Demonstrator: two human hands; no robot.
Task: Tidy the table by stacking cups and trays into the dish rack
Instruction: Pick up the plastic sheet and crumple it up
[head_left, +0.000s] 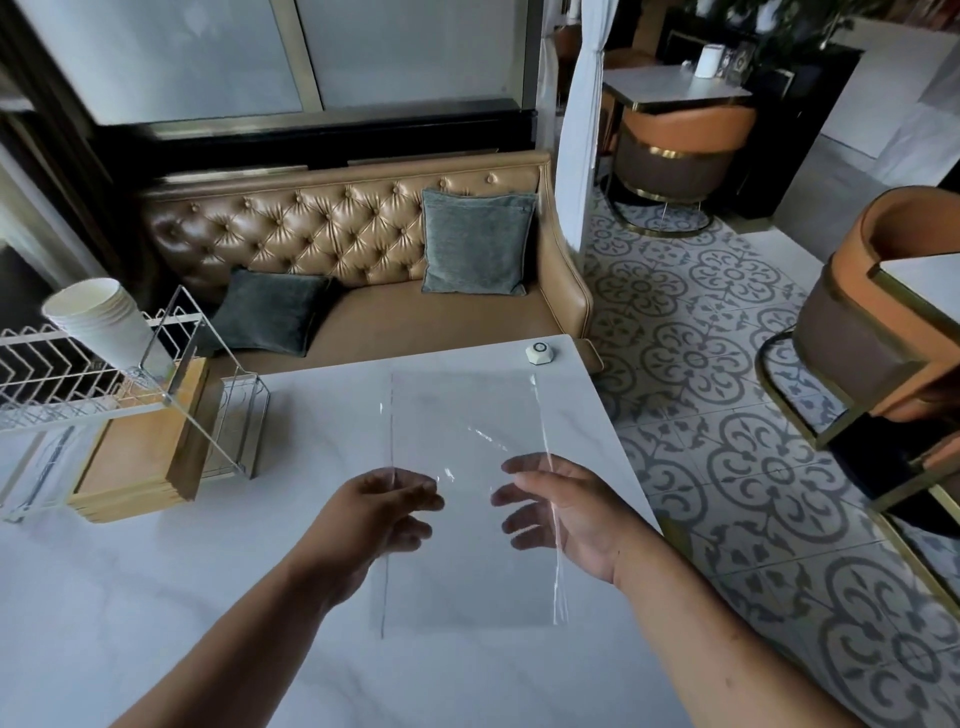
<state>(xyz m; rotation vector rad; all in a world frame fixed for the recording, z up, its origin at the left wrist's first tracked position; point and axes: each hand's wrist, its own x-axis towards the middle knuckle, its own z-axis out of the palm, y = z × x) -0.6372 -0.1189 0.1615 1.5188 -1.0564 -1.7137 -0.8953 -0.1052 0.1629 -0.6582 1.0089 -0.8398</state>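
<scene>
**A:** Item 1, your hands. Your left hand (374, 519) has its thumb and fingers curled onto the left long edge of the clear tray (467, 415). Your right hand (571, 519) grips the right long edge the same way.

**B:** Confirmed. Your fingertips show blurred through the material, so they lie behind it. The tray is a thin, rigid-looking, transparent rectangle. It shows up mainly through its 2 bright edge lines and a few glare streaks. You hold it above the table (156, 623), near the right side, with its long axis pointing away from you.

**A:** Item 2, the surface. Your table is white, glossy and marble-veined, with a square corner at the far right.

**B:** Item 3, to your left. The dish rack (47, 374) is white wire with zigzag dividers. A nested stack of white paper cups (98, 317) leans in its upper tier, mouths up and to the left. A flat stack of wooden trays (140, 457), pale and square-cornered, sits at its base.

**A:** Item 4, the far edge. A small white call button (540, 353) sits near the corner, well apart from the tray.

**B:** Item 5, beyond the table. The sofa (337, 223) is tan, button-tufted leather and carries 2 grey-green fabric cushions (475, 241). The floor tiles (727, 312) on the right have grey scrollwork on white.
</scene>
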